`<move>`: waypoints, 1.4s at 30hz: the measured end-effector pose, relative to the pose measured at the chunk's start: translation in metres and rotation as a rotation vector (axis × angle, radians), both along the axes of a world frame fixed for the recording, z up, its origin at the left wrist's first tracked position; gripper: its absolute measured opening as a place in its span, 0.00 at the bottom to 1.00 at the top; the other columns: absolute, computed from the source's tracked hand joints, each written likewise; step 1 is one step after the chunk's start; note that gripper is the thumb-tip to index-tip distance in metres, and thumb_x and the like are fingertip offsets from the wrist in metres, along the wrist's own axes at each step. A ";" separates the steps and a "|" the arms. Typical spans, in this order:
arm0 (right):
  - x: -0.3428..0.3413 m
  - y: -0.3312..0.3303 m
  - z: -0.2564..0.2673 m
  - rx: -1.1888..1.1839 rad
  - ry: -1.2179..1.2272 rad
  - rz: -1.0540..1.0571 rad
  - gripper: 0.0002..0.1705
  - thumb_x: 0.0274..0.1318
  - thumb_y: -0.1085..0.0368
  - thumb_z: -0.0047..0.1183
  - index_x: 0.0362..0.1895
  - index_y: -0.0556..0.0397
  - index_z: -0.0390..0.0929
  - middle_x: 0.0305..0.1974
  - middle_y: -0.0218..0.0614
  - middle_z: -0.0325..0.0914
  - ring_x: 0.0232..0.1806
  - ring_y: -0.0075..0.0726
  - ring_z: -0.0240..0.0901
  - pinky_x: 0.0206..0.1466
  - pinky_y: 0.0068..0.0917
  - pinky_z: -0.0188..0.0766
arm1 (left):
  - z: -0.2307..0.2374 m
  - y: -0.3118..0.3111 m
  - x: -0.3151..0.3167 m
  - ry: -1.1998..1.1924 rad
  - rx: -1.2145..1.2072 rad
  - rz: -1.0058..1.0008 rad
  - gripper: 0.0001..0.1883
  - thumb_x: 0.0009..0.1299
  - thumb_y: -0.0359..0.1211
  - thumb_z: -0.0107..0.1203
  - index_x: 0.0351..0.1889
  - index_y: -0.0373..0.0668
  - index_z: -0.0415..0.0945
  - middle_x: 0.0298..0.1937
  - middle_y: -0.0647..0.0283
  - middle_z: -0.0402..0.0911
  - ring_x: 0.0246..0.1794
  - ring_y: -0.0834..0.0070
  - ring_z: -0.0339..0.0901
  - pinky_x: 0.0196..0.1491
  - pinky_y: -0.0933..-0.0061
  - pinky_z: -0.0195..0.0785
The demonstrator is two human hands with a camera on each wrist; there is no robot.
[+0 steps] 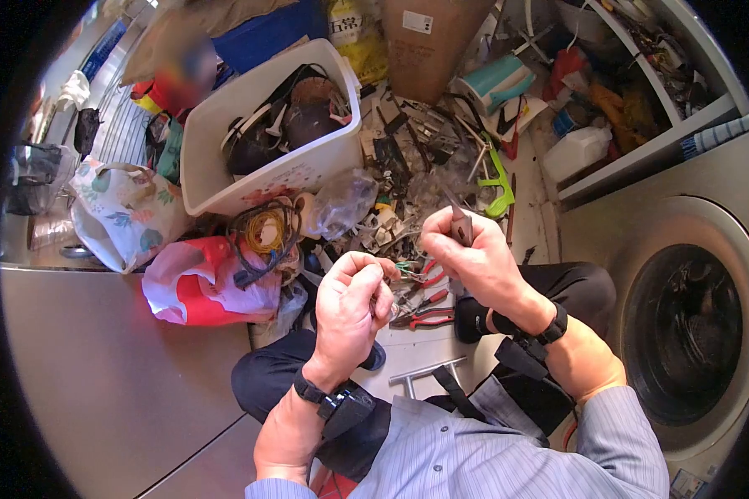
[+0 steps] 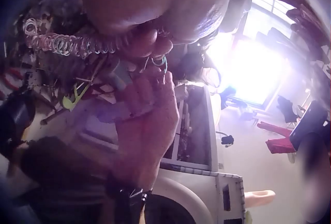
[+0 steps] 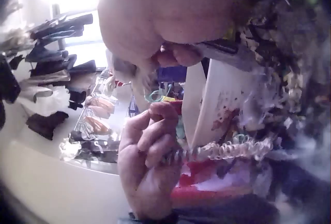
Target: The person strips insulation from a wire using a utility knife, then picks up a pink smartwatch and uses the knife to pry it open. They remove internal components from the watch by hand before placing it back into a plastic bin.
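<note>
Both hands are raised in front of the person's lap, the left one (image 1: pixel 347 309) beside and slightly below the right one (image 1: pixel 484 264) in the head view. A springlike coil of thin wire (image 2: pixel 67 44) is gripped in the left fist and sticks out past the hand in both wrist views. Its thin green end (image 3: pixel 156 95) curls up from the left thumb and fingertips, close to the right fingers. Curled right fingers hold a dark grey, flat, pointed tool (image 1: pixel 463 228), its lower part hidden in the palm. I cannot tell its exact kind.
Red-handled pliers (image 1: pixel 431 318) and a metal bar handle (image 1: pixel 424 374) lie on the floor between the legs. Scattered hardware and a bright green plastic piece (image 1: pixel 499 181) lie ahead. A white bin (image 1: pixel 266 190) and a red bag (image 1: pixel 212 283) stand left, a washing machine (image 1: pixel 607 358) right.
</note>
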State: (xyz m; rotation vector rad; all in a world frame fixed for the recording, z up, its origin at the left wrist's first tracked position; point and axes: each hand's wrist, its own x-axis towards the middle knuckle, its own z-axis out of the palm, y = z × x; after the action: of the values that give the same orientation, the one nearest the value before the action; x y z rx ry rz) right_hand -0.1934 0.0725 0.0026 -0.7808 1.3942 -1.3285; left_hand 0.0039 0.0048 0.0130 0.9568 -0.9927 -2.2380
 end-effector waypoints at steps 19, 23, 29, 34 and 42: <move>0.001 0.006 0.004 -0.057 0.247 0.110 0.06 0.68 0.68 0.56 0.39 0.58 0.80 0.24 0.31 0.76 0.28 0.19 0.69 0.31 0.26 0.69 | 0.006 0.003 -0.004 -0.094 -0.086 0.015 0.08 0.80 0.32 0.50 0.44 0.37 0.75 0.22 0.71 0.72 0.18 0.89 0.63 0.20 0.84 0.54; 0.003 0.008 0.002 -0.136 0.346 0.141 0.04 0.65 0.70 0.57 0.42 0.57 0.81 0.29 0.35 0.79 0.32 0.27 0.76 0.37 0.28 0.74 | 0.003 0.002 -0.003 -0.061 -0.081 0.031 0.07 0.80 0.32 0.50 0.44 0.38 0.75 0.22 0.71 0.73 0.18 0.89 0.64 0.19 0.84 0.53; 0.006 -0.003 0.003 -0.486 0.565 0.198 0.11 0.56 0.73 0.63 0.44 0.55 0.83 0.42 0.41 0.83 0.43 0.44 0.82 0.48 0.33 0.79 | 0.004 0.006 -0.003 -0.113 -0.092 0.002 0.07 0.80 0.32 0.51 0.44 0.39 0.75 0.21 0.70 0.73 0.16 0.88 0.63 0.19 0.83 0.52; 0.001 -0.004 -0.004 -0.472 0.644 0.252 0.09 0.55 0.73 0.66 0.42 0.56 0.85 0.39 0.37 0.84 0.40 0.35 0.83 0.44 0.29 0.78 | 0.000 0.007 -0.002 -0.103 -0.079 0.000 0.07 0.80 0.32 0.52 0.46 0.39 0.76 0.21 0.69 0.73 0.16 0.87 0.63 0.19 0.83 0.52; 0.003 0.001 0.002 0.046 0.003 0.282 0.06 0.68 0.65 0.59 0.40 0.55 0.82 0.28 0.25 0.77 0.26 0.19 0.69 0.29 0.23 0.65 | 0.009 0.006 -0.003 -0.095 -0.030 0.005 0.07 0.78 0.30 0.49 0.43 0.36 0.75 0.19 0.69 0.71 0.14 0.86 0.61 0.18 0.83 0.54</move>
State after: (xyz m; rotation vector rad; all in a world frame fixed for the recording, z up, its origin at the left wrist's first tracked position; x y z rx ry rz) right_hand -0.1909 0.0740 0.0048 -0.9122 1.2594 -1.0736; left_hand 0.0010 0.0106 0.0218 1.0590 -1.0609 -2.1850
